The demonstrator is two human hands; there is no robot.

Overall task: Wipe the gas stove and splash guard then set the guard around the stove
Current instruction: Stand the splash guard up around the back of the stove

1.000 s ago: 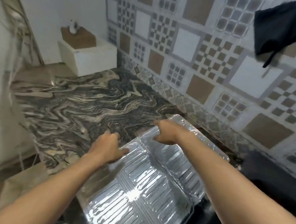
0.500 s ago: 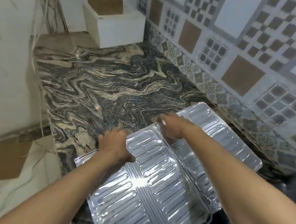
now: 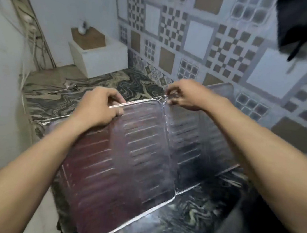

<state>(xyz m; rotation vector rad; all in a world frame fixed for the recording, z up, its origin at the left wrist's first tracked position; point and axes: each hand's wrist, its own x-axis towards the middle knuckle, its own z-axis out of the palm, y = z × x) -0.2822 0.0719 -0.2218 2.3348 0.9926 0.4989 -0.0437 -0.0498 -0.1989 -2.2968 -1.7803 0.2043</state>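
The folding foil splash guard [image 3: 141, 152] stands upright on the marbled countertop [image 3: 87, 91], its ribbed silver panels bent at a crease in the middle. My left hand [image 3: 99, 107] grips the top edge of the left panel. My right hand [image 3: 184, 95] pinches the top edge at the crease. A further panel [image 3: 221, 89] leans toward the tiled wall behind my right hand. The black gas stove [image 3: 261, 232] shows only as a dark corner at the lower right, just right of the guard's bottom edge.
A white box with a brown top [image 3: 98, 54] sits at the counter's far end. A dark cloth [image 3: 304, 23] hangs on the patterned tile wall at upper right. The counter's left edge runs along a white wall with cables [image 3: 34, 44].
The guard has been lifted from lying flat to standing upright, and both hands have shifted to grip its top edge. The camera has tilted up.
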